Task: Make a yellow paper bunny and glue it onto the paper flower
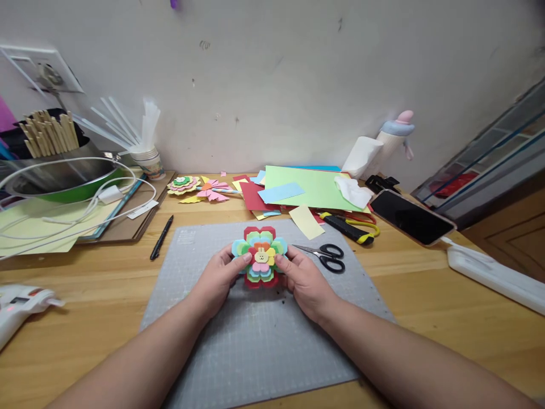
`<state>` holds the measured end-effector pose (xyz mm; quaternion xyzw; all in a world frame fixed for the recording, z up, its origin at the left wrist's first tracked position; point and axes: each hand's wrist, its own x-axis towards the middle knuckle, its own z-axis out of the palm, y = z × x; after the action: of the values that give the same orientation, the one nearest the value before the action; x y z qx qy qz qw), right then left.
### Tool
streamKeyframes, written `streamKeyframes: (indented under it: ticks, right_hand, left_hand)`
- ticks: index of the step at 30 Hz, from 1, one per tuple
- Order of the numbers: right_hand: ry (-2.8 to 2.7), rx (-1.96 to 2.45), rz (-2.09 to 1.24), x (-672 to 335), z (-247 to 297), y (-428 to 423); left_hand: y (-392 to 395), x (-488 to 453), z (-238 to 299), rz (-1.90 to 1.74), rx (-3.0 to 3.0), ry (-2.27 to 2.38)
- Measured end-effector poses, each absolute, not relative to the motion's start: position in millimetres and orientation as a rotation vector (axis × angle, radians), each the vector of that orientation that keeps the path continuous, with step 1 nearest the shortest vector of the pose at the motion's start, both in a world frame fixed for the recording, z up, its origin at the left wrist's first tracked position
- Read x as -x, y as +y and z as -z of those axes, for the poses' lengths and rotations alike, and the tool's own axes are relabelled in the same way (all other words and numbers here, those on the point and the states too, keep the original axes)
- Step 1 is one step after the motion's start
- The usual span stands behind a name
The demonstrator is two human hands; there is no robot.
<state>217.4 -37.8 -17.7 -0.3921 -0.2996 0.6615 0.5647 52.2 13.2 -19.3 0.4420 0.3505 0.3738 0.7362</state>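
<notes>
Between my two hands is a layered paper flower with red, green, blue, orange, yellow and pink petals and a small smiling face at its centre. My left hand grips its left side, thumb on top near the middle. On the right side, my right hand pinches it the same way, with the fingers behind mostly hidden. The flower is held over a grey cutting mat. Black-handled scissors lie on the mat just beyond my right hand.
Coloured paper sheets, a utility knife and finished paper flowers lie at the back. A black pen and a glue gun are on the left. To the right are a phone and a white power strip.
</notes>
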Motion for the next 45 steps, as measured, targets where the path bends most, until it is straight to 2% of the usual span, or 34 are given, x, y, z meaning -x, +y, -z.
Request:
streamKeyframes:
  ticks: [13,20,27,31,33,37,40,45]
  right_hand:
    - [-0.837,1.032,-1.484,-217,24,-38]
    - [-0.885,1.166,-1.331,-219,23,-41]
    - [-1.306,1.318,-0.902,-243,-3,-36]
    - [-1.690,1.565,-0.722,-265,-24,-28]
    - [-2.028,1.690,-0.479,-282,-28,-15]
    - [-2.016,1.852,-0.163,-330,-15,32]
    - [-2.035,1.912,-0.085,-366,5,68]
    - [-2.123,1.899,-0.137,-403,22,105]
  left_hand:
    - [15,-50,23,-0.868,-0.996,0.955]
    - [36,-38,14,-1.131,-1.112,1.296]
    - [60,-14,18,-1.045,-1.441,1.799]
    - [64,-12,18,-1.052,-1.585,2.030]
    - [61,-15,18,-1.118,-1.640,2.085]
    - [56,-19,21,-1.219,-1.731,2.059]
    - [59,-18,25,-1.242,-1.759,2.029]
    - [66,-14,30,-1.247,-1.787,1.978]
